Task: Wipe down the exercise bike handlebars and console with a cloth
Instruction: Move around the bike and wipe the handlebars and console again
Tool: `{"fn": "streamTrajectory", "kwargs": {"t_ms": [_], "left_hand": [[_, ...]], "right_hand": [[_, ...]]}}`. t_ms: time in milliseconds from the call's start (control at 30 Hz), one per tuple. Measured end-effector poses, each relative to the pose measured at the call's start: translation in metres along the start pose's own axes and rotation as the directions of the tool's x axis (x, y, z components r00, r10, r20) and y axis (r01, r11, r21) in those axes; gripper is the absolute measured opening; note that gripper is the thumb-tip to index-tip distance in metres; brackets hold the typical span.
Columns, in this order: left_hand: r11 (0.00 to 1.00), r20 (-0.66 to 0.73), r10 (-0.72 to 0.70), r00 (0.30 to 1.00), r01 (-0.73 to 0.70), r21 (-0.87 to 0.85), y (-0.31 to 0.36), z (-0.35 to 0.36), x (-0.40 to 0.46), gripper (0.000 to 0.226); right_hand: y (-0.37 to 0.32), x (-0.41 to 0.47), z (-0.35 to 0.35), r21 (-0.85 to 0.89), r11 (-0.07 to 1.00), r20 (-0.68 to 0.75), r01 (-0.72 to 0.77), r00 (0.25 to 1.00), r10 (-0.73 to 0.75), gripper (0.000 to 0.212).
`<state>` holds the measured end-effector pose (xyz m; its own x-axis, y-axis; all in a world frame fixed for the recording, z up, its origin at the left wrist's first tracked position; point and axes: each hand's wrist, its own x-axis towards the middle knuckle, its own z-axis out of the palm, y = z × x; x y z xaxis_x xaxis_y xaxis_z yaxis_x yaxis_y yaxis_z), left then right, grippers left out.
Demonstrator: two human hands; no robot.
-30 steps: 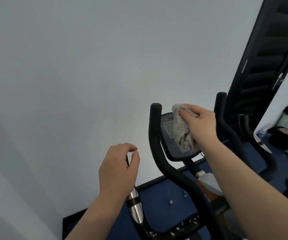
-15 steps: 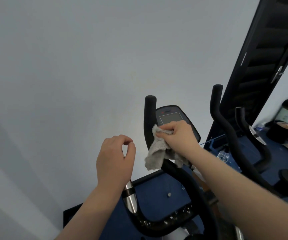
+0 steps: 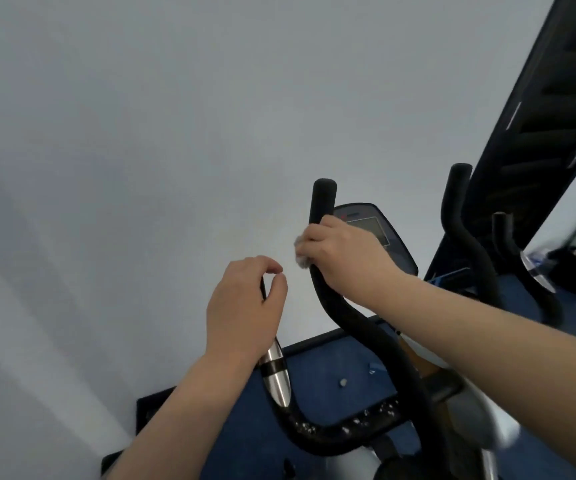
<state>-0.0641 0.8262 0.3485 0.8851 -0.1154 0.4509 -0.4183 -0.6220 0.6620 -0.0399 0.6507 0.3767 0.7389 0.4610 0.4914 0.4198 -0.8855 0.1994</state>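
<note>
Beside console (image 3: 373,233), right hand (image 3: 345,254) clamps cloth (image 3: 301,258) around handlebar (image 3: 323,202).

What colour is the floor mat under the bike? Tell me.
Dark blue: the floor mat shows best in the head view, below the black handlebar.

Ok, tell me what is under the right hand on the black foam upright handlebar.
Under the right hand, a crumpled grey cloth is pressed against the black foam upright handlebar. Only its edge shows at the knuckles; the hand covers the rest and the bar beneath.
</note>
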Motion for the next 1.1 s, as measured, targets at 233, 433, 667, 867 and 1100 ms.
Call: {"fn": "streamTrajectory", "kwargs": {"t_ms": [233,433,667,867,1100], "left_hand": [[0.999,-0.025,-0.031,0.999,0.030,-0.037,0.001,0.004,-0.001,0.013],[1.000,-0.052,-0.022,0.998,0.021,-0.022,0.006,0.007,-0.003,0.015],[0.997,-0.099,-0.072,0.992,0.069,-0.029,0.011,0.015,-0.003,0.017],[0.993,-0.091,-0.110,0.990,0.105,-0.053,0.012,0.015,-0.003,0.016],[0.995,-0.052,-0.097,0.994,0.098,0.007,0.013,0.009,-0.001,0.015]], "right_hand": [[0.027,-0.022,-0.046,0.773,0.467,0.080,-0.429,0.796,0.600,0.020],[0.014,0.004,-0.005,0.858,0.183,0.159,-0.480,0.587,0.794,0.023],[0.001,-0.044,0.006,0.680,0.387,0.235,-0.623,0.685,0.689,0.027],[0.000,-0.064,-0.005,0.511,0.450,0.438,-0.732,0.672,0.597,0.042],[-0.009,-0.045,-0.003,0.585,0.394,0.332,-0.708,0.653,0.681,0.057]]}}
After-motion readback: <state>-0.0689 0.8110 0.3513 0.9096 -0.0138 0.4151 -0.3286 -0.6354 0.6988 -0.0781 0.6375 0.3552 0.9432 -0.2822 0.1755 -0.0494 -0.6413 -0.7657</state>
